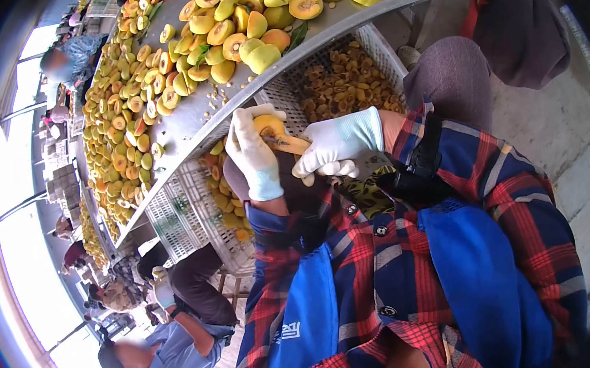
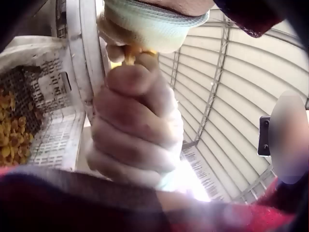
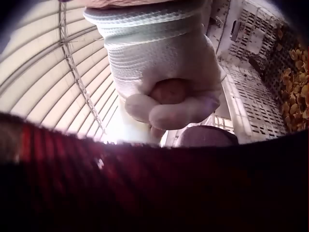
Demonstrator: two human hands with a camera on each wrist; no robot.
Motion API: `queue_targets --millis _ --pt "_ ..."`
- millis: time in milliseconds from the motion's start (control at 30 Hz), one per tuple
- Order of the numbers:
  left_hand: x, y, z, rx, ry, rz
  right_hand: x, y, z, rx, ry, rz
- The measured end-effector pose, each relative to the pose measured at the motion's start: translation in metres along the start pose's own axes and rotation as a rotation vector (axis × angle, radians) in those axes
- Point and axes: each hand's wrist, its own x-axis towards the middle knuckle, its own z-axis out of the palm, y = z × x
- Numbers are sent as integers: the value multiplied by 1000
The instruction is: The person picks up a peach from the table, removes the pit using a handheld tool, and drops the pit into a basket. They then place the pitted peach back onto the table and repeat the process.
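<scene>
White knit gloves cover both hands, which meet in front of the chest in the head view. My left hand (image 1: 250, 155) holds a yellow peach half (image 1: 269, 125), its cut side turned toward the right hand. In my right hand (image 1: 339, 145) is a tool with a pale wooden-looking handle (image 1: 293, 145), the fingers curled round it. The tool's tip is at the peach's hollow and its working end is hidden. In the right wrist view, the rounded brown handle end (image 3: 172, 91) shows inside the curled glove.
A metal table (image 1: 187, 118) heaped with peach halves (image 1: 123, 145) curves past the hands. Below its edge stand a crate of small brown-orange pieces (image 1: 350, 78) and a white crate (image 1: 194, 208) beside more peach halves. Another gloved worker (image 1: 184, 344) sits at lower left.
</scene>
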Motion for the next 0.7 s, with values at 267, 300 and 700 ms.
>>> queue_targets --millis 267,300,700 --pt "1 4 -13 3 -221 63 6 5 11 -1 -69 -49" --pt "0 -5 -8 -72 -131 63 8 3 15 -181 88 -91" --pt "23 -47 -75 -374 143 -197 30 33 8 362 67 -255"
